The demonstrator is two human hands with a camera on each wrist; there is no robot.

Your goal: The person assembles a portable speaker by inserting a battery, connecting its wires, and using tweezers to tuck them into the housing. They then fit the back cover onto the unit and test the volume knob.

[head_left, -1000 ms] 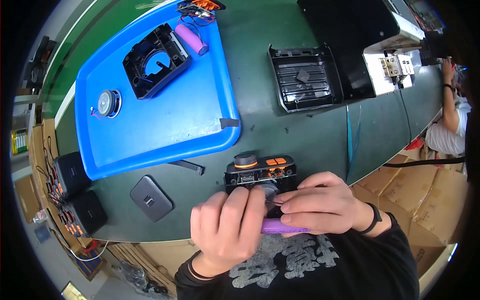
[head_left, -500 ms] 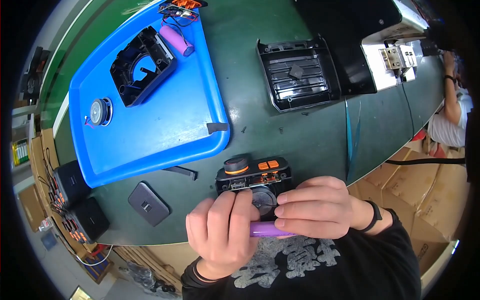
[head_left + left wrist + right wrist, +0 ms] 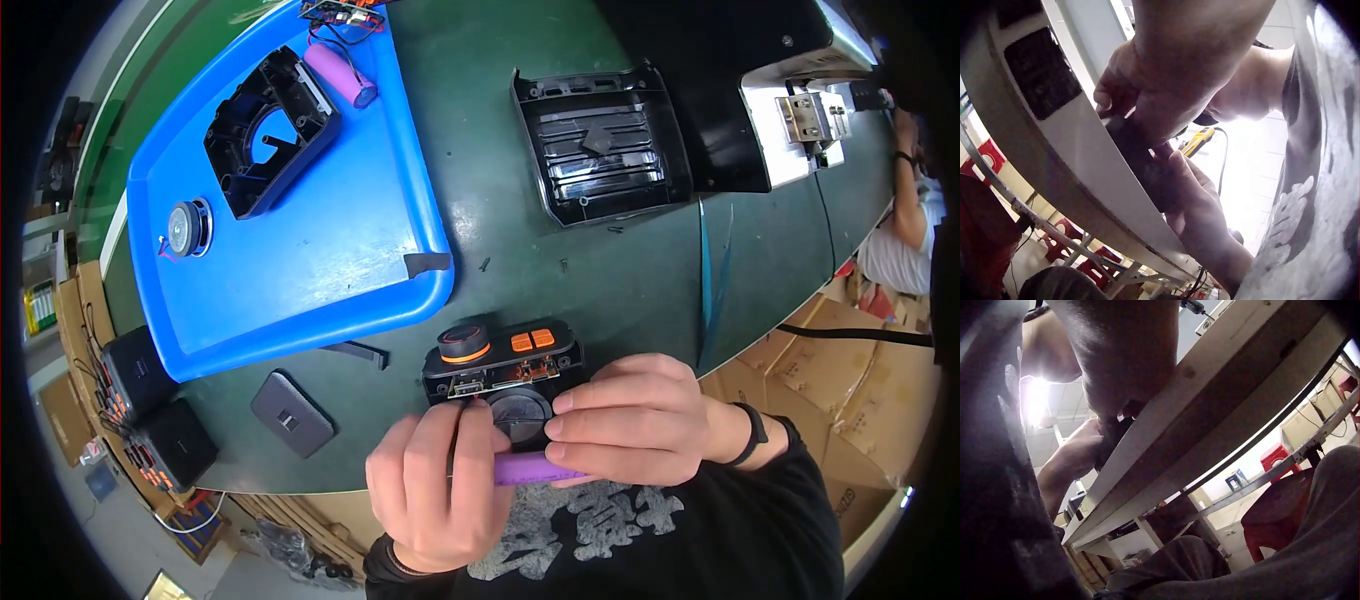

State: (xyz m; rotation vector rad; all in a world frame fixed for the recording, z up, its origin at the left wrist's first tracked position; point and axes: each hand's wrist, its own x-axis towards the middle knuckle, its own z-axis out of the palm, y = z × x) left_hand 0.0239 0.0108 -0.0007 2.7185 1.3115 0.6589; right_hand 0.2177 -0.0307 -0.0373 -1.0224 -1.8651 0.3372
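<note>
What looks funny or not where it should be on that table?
Three tiny dark screws seem to lie loose on the green tabletop, near the ribbed black shell. That's odd because they're scattered, not in a holder.

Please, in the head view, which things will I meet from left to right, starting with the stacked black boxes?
Black boxes → flat dark cover → left hand → right hand → silver metal fixture.

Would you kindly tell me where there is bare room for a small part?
Bare patches: the green table between the blue tray and ribbed black panel; the tray's near part, right of the speaker. Crowded: around the left hand and right hand, and the tray's far end, with its black shell and purple cylinder.
</note>
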